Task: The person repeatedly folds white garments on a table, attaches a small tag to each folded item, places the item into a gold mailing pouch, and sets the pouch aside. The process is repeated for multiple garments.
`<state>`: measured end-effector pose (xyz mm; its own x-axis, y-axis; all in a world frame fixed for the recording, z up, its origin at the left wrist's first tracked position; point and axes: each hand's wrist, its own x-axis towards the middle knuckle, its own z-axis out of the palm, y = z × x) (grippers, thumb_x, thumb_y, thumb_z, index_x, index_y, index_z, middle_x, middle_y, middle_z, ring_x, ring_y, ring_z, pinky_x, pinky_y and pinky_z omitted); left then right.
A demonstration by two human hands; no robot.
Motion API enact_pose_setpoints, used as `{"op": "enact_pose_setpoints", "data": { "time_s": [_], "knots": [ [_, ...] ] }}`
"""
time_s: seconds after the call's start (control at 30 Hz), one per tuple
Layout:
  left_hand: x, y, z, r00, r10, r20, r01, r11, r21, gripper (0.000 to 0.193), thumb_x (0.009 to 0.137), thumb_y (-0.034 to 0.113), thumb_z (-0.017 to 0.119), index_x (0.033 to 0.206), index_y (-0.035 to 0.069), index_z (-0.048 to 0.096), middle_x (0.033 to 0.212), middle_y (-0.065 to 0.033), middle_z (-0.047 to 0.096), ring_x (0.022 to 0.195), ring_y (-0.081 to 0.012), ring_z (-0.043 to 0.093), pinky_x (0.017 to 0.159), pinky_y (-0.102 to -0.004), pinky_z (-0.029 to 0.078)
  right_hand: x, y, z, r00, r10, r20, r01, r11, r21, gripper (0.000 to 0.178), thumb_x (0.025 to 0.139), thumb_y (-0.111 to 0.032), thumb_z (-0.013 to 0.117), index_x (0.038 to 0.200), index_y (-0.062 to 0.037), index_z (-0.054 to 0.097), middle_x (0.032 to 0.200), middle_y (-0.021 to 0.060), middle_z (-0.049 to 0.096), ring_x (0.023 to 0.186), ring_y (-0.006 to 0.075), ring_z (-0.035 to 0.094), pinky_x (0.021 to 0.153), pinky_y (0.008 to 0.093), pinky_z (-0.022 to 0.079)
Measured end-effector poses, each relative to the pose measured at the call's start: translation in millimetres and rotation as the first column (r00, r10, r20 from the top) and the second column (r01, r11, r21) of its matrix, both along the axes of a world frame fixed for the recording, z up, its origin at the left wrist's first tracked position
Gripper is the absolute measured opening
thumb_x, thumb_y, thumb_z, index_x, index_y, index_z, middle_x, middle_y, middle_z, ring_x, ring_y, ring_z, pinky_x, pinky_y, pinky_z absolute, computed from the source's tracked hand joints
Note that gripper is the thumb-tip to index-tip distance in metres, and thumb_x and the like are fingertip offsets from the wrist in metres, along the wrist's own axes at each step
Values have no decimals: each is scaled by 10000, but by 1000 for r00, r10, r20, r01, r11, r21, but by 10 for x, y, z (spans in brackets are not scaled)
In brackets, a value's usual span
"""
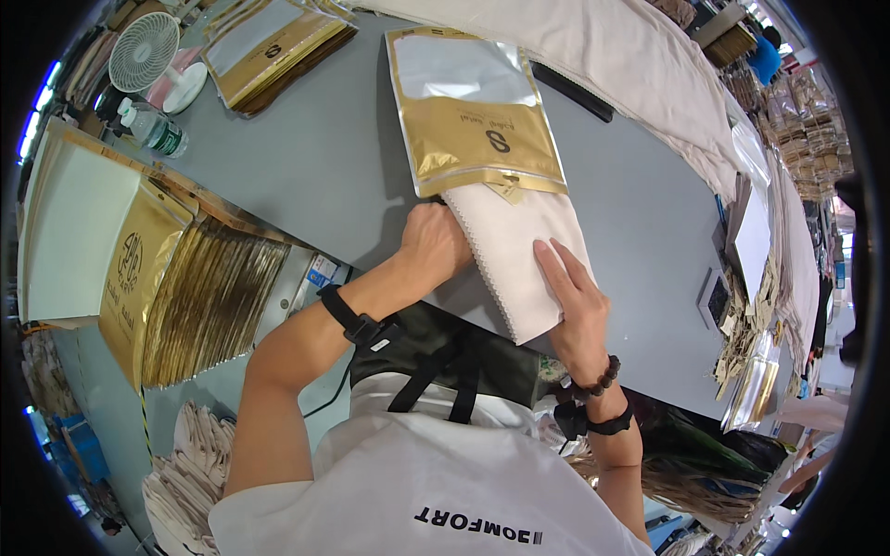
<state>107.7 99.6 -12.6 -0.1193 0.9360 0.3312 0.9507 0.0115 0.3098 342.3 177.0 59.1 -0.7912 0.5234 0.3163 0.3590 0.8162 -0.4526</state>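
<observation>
Cream cloth (512, 264) between left grip (434, 245) and right grip (578, 310)

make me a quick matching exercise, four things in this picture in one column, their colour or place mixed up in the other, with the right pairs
1. fan
2. bottle
3. bar
4. folded cloth

A. clear and green
B. cream, under the right hand
C. white, far left of the table
D. black, long and thin

Pairs: 1-C, 2-A, 3-D, 4-B
</observation>
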Motion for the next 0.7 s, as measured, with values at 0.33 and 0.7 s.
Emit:
{"op": "enact_pose_setpoints", "data": {
  "time_s": [0.33,0.7],
  "knots": [
    [549,-401,58,997,-66,27,70,984,-164,272,871,233,728,1091,73,739,893,-132,733,753,-325,733,598,-439,597,-705,148,-570,997,27,72,-26,1000,-11,343,747,-31,709,1089,-54,715,1076,171,730,901,420,699,741,507,567],
    [446,-780,504,933,-9,360,-54,985,166,314,935,348,742,1118,96,774,892,-61,717,813,-282,705,680,-420,552,-668,-56,-937,993,119,-25,-115,985,128,476,884,-325,758,1318,-141,697,1303,119,699,1205,380,646,1014,543,508]
  ]
}}
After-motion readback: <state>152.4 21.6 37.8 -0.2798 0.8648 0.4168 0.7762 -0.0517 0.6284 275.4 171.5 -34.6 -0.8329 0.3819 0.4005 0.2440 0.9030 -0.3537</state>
